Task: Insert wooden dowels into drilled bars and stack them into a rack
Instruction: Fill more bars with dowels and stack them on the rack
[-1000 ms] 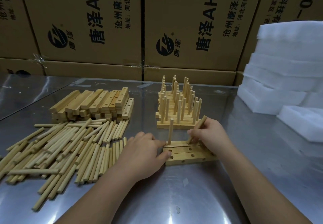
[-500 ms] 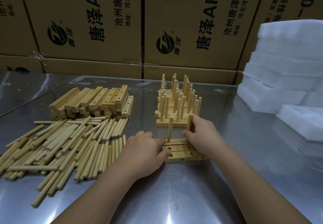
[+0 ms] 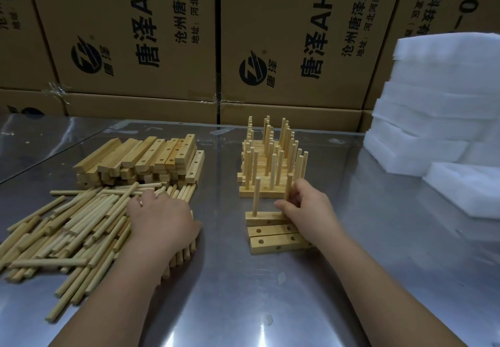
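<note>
Dowels, bars and rack across our desk

We see three drilled bars (image 3: 273, 235) side by side mid-desk. The farthest holds one upright dowel (image 3: 256, 198), and a second dowel (image 3: 289, 187) stands upright, pinched by the right hand (image 3: 305, 208). The rack (image 3: 270, 162) stands just behind; loose dowels (image 3: 67, 227) and stacked bars (image 3: 140, 160) lie toward the left edge.

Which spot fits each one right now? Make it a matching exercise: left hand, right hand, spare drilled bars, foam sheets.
Things:
1. left hand
2. right hand
3. spare drilled bars
4. foam sheets

Places:
A. stacked at the right side of the steel table
B. on the loose dowels
C. gripping an upright dowel
D. piled just behind the loose dowels

Pairs: 1-B; 2-C; 3-D; 4-A
</note>
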